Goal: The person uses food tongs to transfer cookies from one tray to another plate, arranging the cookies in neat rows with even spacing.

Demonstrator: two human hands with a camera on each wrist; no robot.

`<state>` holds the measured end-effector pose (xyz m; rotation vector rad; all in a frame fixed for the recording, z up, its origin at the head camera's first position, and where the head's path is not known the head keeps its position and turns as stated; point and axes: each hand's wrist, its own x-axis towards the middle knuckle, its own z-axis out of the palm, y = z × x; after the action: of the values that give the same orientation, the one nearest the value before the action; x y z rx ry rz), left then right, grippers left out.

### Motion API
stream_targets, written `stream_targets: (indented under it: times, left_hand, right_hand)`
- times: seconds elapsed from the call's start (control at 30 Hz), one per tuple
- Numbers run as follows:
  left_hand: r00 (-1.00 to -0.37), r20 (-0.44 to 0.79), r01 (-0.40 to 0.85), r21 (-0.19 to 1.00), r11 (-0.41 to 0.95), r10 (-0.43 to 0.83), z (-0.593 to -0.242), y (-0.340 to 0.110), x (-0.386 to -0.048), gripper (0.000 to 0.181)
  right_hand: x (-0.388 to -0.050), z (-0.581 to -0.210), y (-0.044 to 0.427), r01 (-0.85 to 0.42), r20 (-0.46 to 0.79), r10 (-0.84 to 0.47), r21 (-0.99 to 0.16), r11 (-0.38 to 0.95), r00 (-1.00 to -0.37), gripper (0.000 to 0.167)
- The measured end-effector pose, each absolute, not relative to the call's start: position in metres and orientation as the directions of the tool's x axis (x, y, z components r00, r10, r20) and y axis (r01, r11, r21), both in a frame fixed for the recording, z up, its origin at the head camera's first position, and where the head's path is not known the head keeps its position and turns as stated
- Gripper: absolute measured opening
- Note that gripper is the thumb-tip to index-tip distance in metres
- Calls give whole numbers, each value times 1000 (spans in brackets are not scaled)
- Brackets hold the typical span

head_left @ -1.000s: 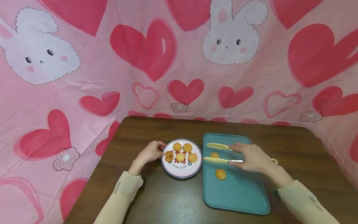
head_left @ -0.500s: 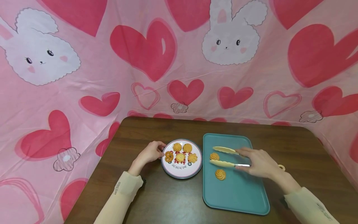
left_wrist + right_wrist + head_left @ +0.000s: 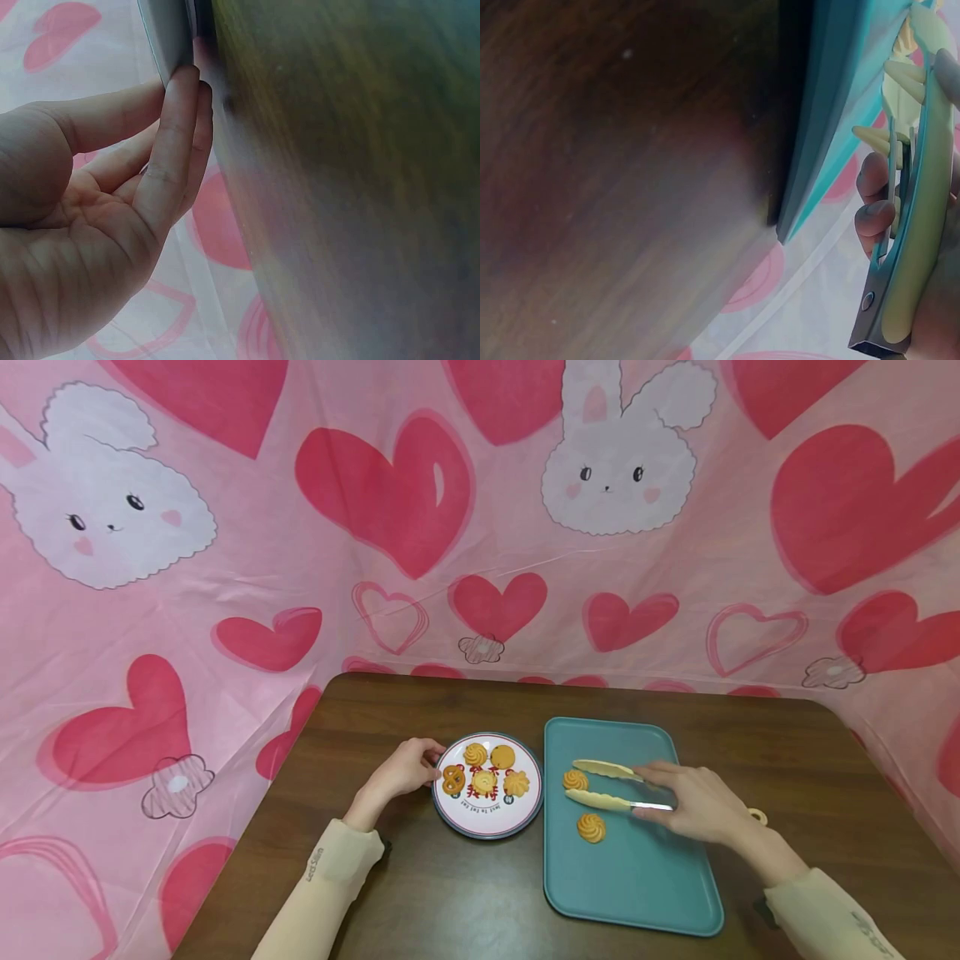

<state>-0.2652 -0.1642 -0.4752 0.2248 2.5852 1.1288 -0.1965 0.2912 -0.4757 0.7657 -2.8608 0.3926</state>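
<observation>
Tray (image 3: 630,889) on table (image 3: 450,902), second cookie (image 3: 591,828) near tongs (image 3: 603,801)

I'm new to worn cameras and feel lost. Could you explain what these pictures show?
There's no machine here, just a person's two bare hands. The wide picture comes from a camera on the head; the two tilted close-ups come from one on each wrist. On the brown table sit a plate with five cookies and a blue-green tray with two swirled cookies. The left hand pinches the plate's edge. The right hand holds tongs, spread open, one swirled cookie between the tips.
</observation>
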Motion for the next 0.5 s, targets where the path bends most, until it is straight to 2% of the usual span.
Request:
stream_targets:
  times: [0.5]
  left_hand:
    - [-938,-214,30,732,680,273,-475,-164,-266,36]
  right_hand:
    - [-195,-479,291,-499,202,-460,-239,833,-865,57]
